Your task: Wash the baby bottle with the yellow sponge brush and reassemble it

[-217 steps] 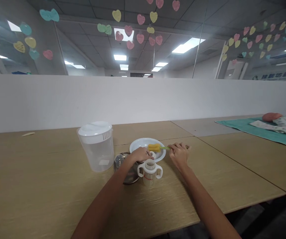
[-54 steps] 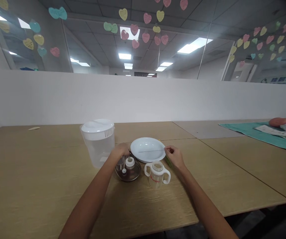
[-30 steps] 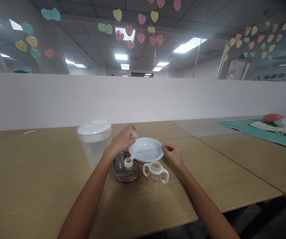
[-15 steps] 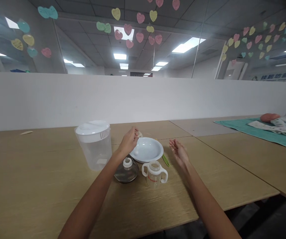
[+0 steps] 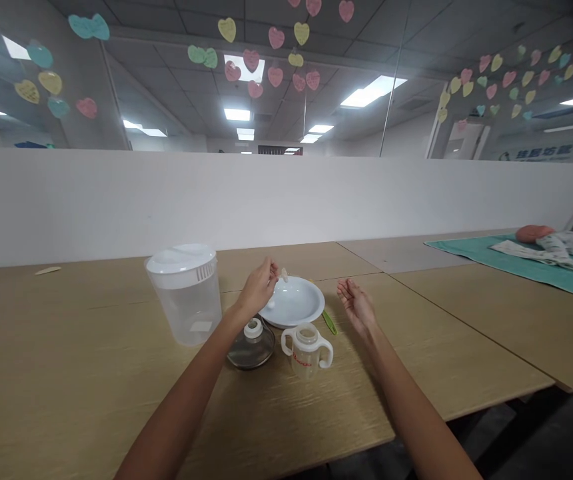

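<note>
1. Here, closest on the wooden table, a clear bottle with two white handles and red lettering stands upright, its mouth uncovered.
2. Just left of the bottle sits a dark metal tray, partly covered by the person's left forearm. A white bottle collar stands on it.
3. To the right, a green handle lies beside the white bowl, its far end hidden behind the bowl's rim.
4. The person's right hand hovers to the right of the bowl, palm turned up, fingers loosely together and half curled.
5. The bowl rests beyond the bottle and the tray. A small white bead shows against its left side; whether the bead touches the bowl cannot be told.
6. The left hand is over the bowl's left edge, fingertips pressed towards the thumb, pinching a small pale piece near the far rim.
7. Left of that hand stands a clear bucket with a white lid.
8. Farther off, a thin flat piece lies at the left; at the right, a teal towel carries patterned cloth.
9. A white wall rises behind.
</note>
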A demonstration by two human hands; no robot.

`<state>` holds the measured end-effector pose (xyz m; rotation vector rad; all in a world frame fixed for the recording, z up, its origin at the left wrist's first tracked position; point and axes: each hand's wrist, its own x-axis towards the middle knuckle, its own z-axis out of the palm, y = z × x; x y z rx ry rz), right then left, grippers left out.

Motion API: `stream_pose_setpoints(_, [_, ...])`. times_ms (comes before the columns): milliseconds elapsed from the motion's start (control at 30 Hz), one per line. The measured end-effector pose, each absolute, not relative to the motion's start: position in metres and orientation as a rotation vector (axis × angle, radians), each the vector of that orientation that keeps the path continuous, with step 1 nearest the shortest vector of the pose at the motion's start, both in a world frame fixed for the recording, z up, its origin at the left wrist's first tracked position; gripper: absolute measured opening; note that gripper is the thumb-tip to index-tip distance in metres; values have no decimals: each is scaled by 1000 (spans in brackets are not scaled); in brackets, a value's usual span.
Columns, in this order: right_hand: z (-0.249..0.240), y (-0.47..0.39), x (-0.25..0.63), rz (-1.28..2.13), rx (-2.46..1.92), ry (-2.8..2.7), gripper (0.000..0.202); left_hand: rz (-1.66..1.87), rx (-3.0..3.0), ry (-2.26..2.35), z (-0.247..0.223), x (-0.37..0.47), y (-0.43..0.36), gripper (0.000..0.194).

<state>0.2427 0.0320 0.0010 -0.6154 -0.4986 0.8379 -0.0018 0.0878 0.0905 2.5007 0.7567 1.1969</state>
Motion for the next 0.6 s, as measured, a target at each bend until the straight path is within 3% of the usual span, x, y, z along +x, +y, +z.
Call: stream_pose_setpoints(600, [4, 31, 231, 843, -553, -510, 19, 1028, 2571, 711, 73, 17, 77, 11])
